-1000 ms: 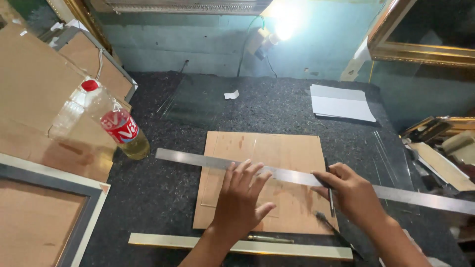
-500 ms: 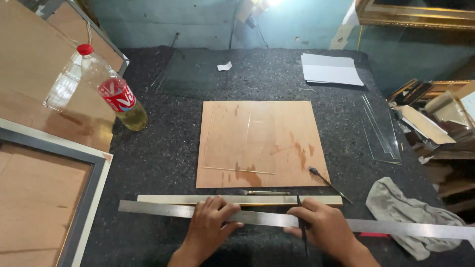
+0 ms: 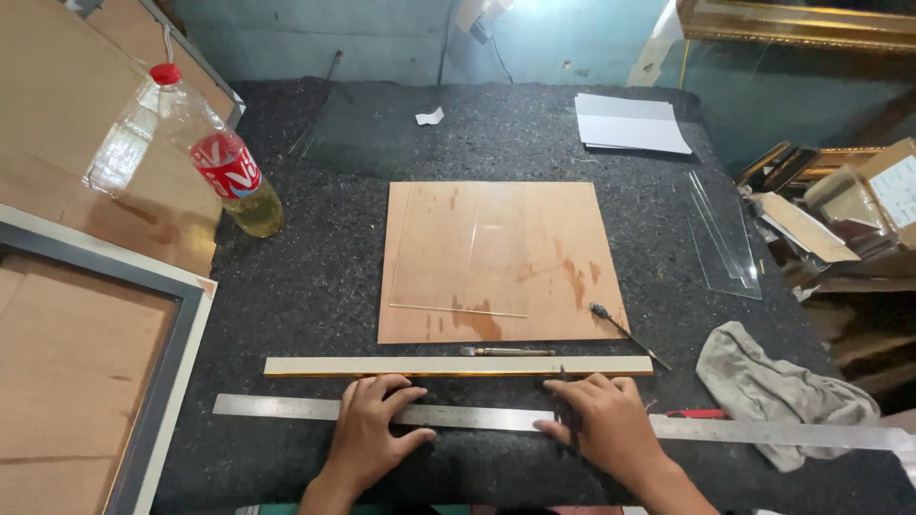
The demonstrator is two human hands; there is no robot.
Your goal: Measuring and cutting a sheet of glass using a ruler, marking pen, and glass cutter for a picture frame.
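1. Lying flat along the near edge of the counter, a long steel ruler runs from left of centre out past the right side; both hands rest on top of it.
2. The left hand presses palm-down on the ruler's left part, fingers spread and extended flat, not closed round anything.
3. The right hand lies on the ruler near its middle, fingers loosely curled, fingertips touching the metal. A thin dark tool stands just at its forefinger; whether the hand grips it cannot be told.
4. Just beyond the fingertips lies a pale, narrow moulding strip, parallel to the ruler and apart from it.
5. Materials: the ruler is flat, bright metal; the counter is covered in dark, coarse, speckled felt.
6. A square brown board, stained in patches, sits at the counter's centre with a clear glass pane on its left part.
7. A slim glass cutter lies between board and strip; a second dark-tipped tool lies at the board's near right corner.
8. A crumpled grey cloth lies towards the right edge, over the ruler; a plastic bottle of yellowish liquid leans at the left edge.
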